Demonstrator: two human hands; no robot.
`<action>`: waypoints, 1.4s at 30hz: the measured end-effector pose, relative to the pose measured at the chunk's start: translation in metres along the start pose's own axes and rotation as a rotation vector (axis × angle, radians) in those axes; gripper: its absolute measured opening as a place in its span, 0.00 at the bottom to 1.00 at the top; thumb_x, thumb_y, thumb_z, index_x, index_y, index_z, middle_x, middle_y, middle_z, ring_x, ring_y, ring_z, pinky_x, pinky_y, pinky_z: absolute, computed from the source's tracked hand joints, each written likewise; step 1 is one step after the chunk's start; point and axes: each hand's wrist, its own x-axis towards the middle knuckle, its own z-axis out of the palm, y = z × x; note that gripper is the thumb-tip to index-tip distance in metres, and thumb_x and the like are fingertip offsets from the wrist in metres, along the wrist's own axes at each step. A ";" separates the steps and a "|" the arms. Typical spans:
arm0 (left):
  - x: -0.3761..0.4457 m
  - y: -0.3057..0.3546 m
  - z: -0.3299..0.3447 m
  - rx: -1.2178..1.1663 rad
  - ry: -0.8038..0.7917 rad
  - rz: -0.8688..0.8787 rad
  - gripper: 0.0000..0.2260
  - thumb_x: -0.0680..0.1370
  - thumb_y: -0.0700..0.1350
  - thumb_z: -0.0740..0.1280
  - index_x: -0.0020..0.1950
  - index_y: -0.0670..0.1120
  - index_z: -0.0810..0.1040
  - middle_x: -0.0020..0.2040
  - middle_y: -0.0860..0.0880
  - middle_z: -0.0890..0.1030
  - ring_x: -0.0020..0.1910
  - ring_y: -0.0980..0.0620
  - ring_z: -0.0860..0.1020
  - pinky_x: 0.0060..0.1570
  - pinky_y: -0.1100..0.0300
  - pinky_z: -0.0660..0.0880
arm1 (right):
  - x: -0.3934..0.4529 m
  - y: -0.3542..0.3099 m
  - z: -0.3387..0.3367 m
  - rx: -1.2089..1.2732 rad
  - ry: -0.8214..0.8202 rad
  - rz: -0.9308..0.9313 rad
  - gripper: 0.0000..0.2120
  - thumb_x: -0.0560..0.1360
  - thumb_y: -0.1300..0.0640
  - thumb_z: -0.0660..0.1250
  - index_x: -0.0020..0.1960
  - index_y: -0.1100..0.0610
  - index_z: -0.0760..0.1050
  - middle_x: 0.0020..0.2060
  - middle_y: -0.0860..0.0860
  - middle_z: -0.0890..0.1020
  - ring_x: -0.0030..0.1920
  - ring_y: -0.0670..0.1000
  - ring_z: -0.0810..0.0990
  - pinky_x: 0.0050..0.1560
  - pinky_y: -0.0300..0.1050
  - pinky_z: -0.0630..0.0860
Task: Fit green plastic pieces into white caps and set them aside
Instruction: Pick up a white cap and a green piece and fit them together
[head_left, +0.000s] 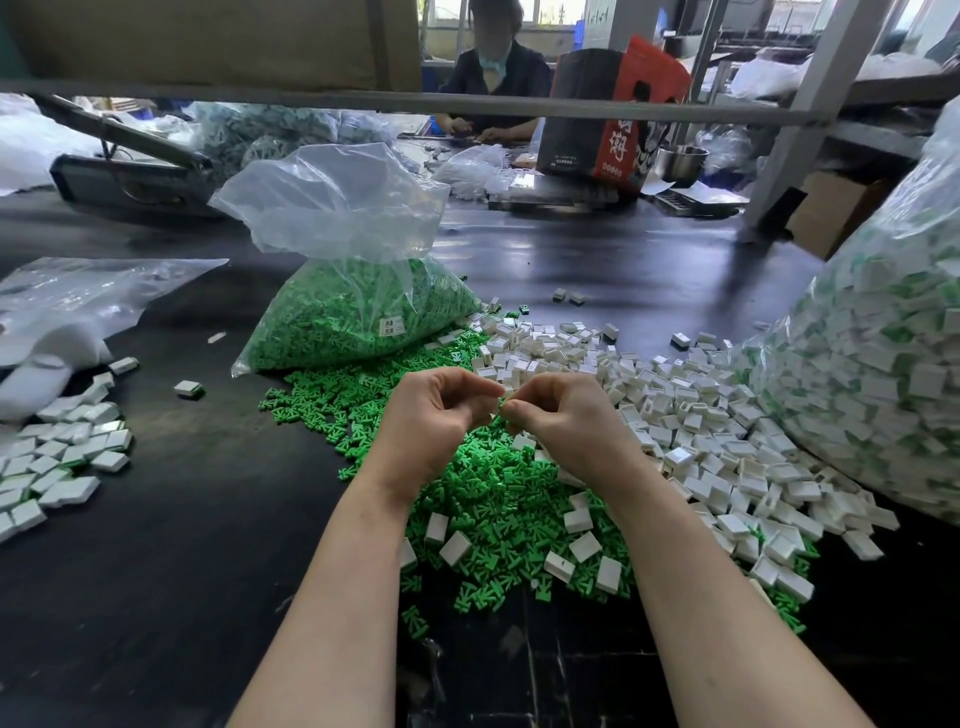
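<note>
In the head view, at the centre of the frame, the left hand (434, 415) and right hand (563, 421) meet fingertip to fingertip above the dark surface (182, 571), both with fingers curled; the right pinches a small green piece (502, 405), while what the left holds is hidden by its fingers. Beneath them lies a heap of green plastic pieces (488, 509), with loose white caps (701, 426) spread to the right. A clear bag of green pieces (358, 312) sits above centre, finished caps (62, 457) lie at the left edge, and a big bag of caps (883, 374) fills the right.
</note>
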 end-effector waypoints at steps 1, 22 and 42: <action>0.000 -0.001 0.000 -0.003 0.004 -0.001 0.09 0.75 0.32 0.70 0.44 0.46 0.84 0.36 0.55 0.85 0.37 0.61 0.83 0.39 0.71 0.76 | 0.000 0.000 0.000 0.001 0.005 0.000 0.03 0.76 0.60 0.71 0.44 0.58 0.82 0.36 0.51 0.85 0.39 0.52 0.84 0.43 0.42 0.80; 0.009 -0.013 -0.001 -0.159 0.288 -0.199 0.06 0.72 0.35 0.74 0.43 0.46 0.83 0.42 0.46 0.85 0.42 0.52 0.83 0.44 0.63 0.80 | 0.002 -0.005 0.013 -0.549 -0.073 -0.081 0.09 0.73 0.45 0.73 0.51 0.46 0.83 0.50 0.45 0.84 0.56 0.47 0.76 0.70 0.51 0.68; 0.010 -0.008 -0.001 -0.483 0.233 -0.223 0.09 0.68 0.39 0.76 0.46 0.42 0.82 0.39 0.47 0.86 0.39 0.53 0.84 0.38 0.65 0.79 | 0.001 -0.008 0.009 0.450 0.174 0.079 0.08 0.72 0.64 0.74 0.49 0.53 0.82 0.42 0.52 0.85 0.37 0.41 0.82 0.35 0.30 0.74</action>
